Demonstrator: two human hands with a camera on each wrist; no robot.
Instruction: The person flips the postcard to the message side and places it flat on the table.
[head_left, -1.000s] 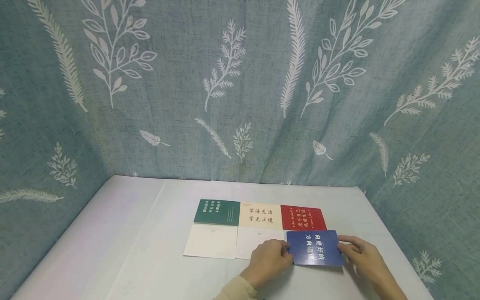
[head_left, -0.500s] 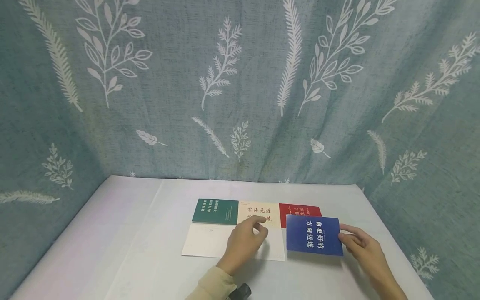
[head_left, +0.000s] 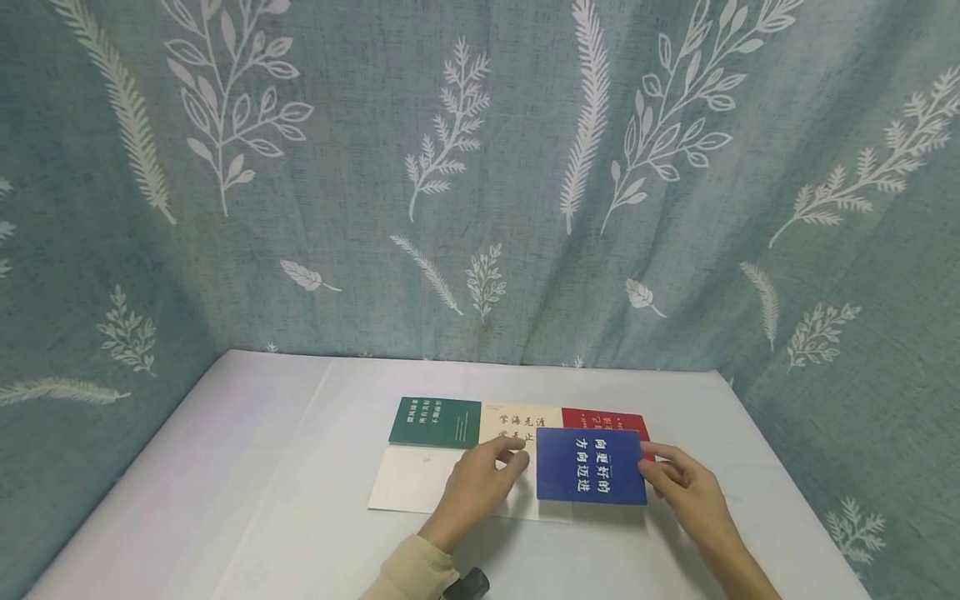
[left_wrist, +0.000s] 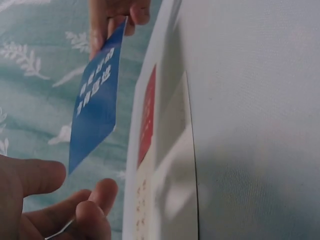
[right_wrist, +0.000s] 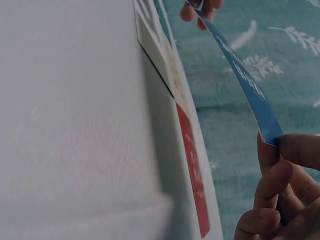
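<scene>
My right hand point(head_left: 688, 487) pinches the right edge of a blue card point(head_left: 591, 467) with white Chinese lettering, held above the table. In the right wrist view its thumb and fingers point(right_wrist: 302, 150) grip the card's end. My left hand point(head_left: 476, 482) hovers left of the card, thumb and fingers parted. In the left wrist view the left thumb point(left_wrist: 45, 176) is close to the card's corner; I cannot tell whether they touch. Beneath lie a green card point(head_left: 435, 422), a cream card point(head_left: 517, 417) and a red card point(head_left: 600, 417), the last partly hidden by the blue one.
In front of the green card lies a pale card point(head_left: 408, 479), with another beside it mostly covered by my left hand and the blue card. A white cloth-covered table point(head_left: 300, 467) carries everything. A patterned green curtain point(head_left: 345, 167) surrounds the back and sides.
My left hand has let go of the blue card's left edge and moved left. My right hand has lifted the card off the table, then carried it left towards the left hand.
</scene>
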